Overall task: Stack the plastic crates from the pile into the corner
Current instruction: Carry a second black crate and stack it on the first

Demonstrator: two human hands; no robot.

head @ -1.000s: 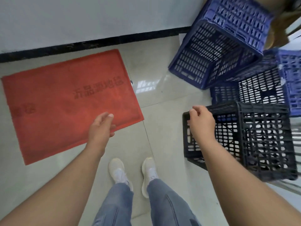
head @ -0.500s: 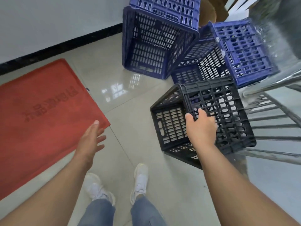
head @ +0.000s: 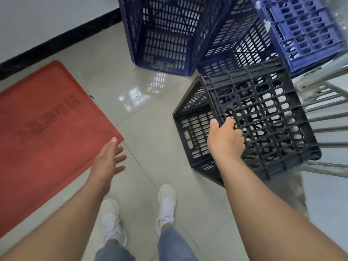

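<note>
On black crate [head: 263,117], right hand [head: 226,142]

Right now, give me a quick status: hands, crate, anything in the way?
Right hand grips black crate, tilted on edge. Left hand open, free. Blue crates close behind, metal rack beside it.

The fingertips of the right hand [head: 225,143] vanish into the lattice of the black plastic crate [head: 263,119]. At twelve o'clock the dark blue slatted plastic crate [head: 165,34] loses its top to the frame edge; at two o'clock the lighter blue plastic crate [head: 308,31] is blurred and cropped. Writing on the red floor mat [head: 47,129] is unreadable.
</note>
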